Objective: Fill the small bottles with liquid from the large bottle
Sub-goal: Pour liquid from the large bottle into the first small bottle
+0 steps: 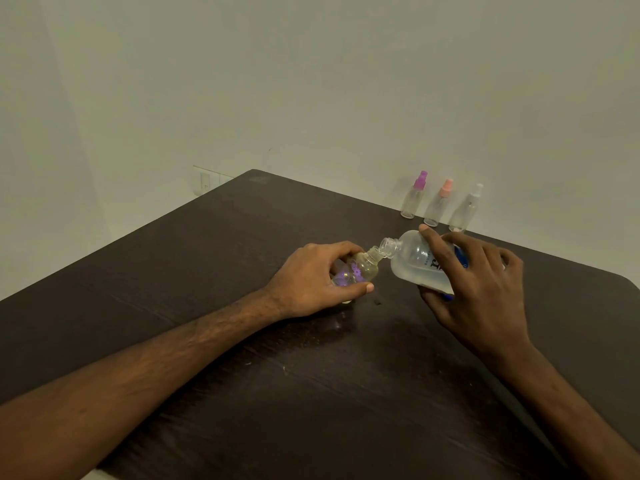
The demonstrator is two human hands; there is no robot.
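Dark table [207, 271] underneath; left hand [311, 275] gripped the small bottle [362, 270] tilted, right hand [485, 285] clasped the large bottle [414, 263] tipped, necks meeting just beyond the fingertips [367, 288], likely limiting spills.

Dark wood-grain table [207, 271]; clear, seemingly plastic large bottle [412, 261] and small bottle [363, 268].

The left hand [311, 275] holds a small bottle [356, 270] with purple flowers on it, tipped over the dark counter [207, 271]. The right hand [481, 282] holds the big bottle [412, 259] on its side, its open mouth right at the small bottle's mouth. Three spray bottles [440, 206] stand by the wall.
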